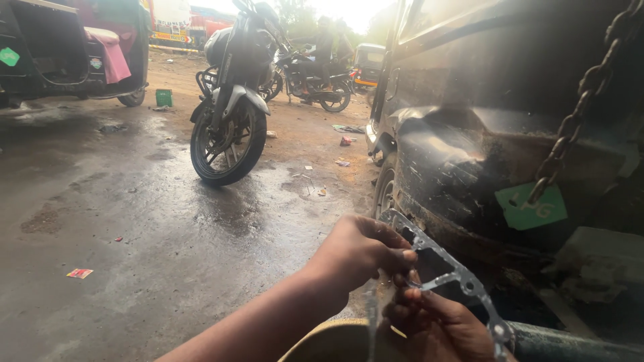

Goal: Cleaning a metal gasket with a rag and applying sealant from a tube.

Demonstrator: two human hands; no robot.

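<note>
Head view: gasket (448,278) beside motorcycle (231,110)

Two motorcycles (229,114), perhaps; one gasket (463,278).

Open wet ground (134,221) across left and centre of frame, free passage there. Blocked on right by dark vehicle body (483,154), close against both hands. Chain (570,127) hanging at upper right. Thin gasket (443,275) filling the gap between hands. Parked motorcycle (231,114) upper centre, well apart. Pipe (570,345) along bottom right edge.
</note>
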